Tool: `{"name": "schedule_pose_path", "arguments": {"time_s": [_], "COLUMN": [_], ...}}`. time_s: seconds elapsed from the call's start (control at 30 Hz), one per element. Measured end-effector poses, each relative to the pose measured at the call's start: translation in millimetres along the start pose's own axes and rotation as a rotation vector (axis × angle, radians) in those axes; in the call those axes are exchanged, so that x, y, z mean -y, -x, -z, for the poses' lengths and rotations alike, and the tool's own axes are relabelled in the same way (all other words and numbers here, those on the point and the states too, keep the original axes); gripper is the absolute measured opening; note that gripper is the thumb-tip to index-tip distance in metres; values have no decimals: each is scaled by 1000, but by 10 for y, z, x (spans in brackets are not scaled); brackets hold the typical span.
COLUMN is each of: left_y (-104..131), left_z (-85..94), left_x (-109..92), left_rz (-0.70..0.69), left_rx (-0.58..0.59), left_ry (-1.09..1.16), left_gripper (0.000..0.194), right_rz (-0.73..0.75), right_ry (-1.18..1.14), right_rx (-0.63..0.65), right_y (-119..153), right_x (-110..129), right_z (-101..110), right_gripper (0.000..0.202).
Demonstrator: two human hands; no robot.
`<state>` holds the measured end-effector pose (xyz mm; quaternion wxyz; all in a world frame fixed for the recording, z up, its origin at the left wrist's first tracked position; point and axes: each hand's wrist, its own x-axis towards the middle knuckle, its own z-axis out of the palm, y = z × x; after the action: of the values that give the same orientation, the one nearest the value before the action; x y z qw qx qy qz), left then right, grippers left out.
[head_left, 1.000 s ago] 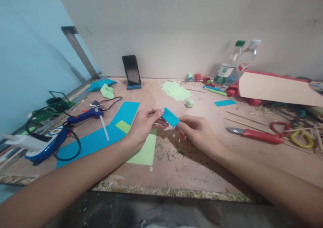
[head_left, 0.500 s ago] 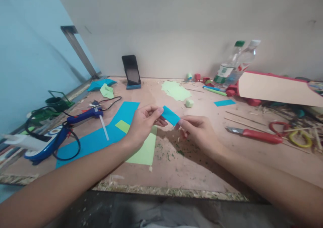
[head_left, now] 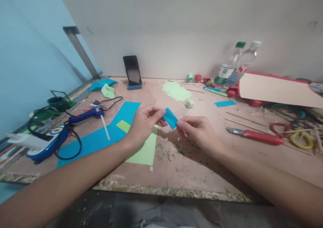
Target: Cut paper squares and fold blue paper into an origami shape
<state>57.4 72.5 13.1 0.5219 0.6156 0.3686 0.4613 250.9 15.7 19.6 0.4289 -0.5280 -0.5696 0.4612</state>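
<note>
A small blue paper strip (head_left: 171,118) is held between my two hands, above the middle of the table. My left hand (head_left: 146,122) pinches its upper left end between thumb and fingers. At its lower right end, the thumb and fingers of my right hand (head_left: 195,128) are closed on it. Below and left of my left hand lie a large blue sheet (head_left: 94,141), a pale green sheet (head_left: 145,150) and a small green strip (head_left: 123,125). Beyond my hands sits a small pale green paper cube (head_left: 190,103).
A blue glue gun (head_left: 87,115) with a black cable lies at left. A phone (head_left: 132,70) stands at the back. On the right are a red utility knife (head_left: 262,136), scissors (head_left: 300,139), thin sticks, a blue strip (head_left: 225,103) and two bottles (head_left: 224,73).
The blue strip between my hands has turned and now appears shorter and slightly curved. My right fingertips have moved a little left, closer to my left hand.
</note>
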Motion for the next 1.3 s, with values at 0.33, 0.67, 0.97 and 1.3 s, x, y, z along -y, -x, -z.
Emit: {"name": "schedule_pose_path", "arguments": {"time_s": [0.33, 0.67, 0.97, 1.3], "left_y": [51, 37, 123, 30], "left_z": [-8, 10, -61, -31], "left_x": [-29, -30, -4, 22], "left_rz": [-7, 37, 231, 98], "left_rx": [86, 241, 293, 142], "left_ry": [-76, -55, 121, -3], "left_gripper": [24, 27, 33, 30], "right_rz": [4, 10, 21, 9], "right_ry": [9, 88, 129, 65], "right_rx": [65, 212, 194, 133], "right_y": [-15, 15, 24, -10], "right_x": [-8, 8, -73, -40], "right_z": [17, 33, 1, 25], "right_gripper": [32, 40, 36, 32]}}
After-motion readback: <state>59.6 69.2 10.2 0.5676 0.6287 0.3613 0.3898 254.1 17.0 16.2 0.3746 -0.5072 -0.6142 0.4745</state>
